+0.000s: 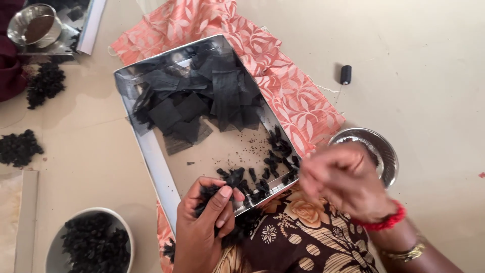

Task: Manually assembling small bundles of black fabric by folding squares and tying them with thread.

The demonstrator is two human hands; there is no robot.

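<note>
Fingers of the left hand pinch a black mesh bundle at the near edge of the steel tray; the right hand hovers blurred beside the tray's near right corner, over a small steel bowl, and I cannot tell its grip; black mesh squares fill the tray's far half; a bowl of black bundles sits near left on the floor.

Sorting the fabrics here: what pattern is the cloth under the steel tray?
Pink-orange cloth with pale leaf pattern, head view.
</note>
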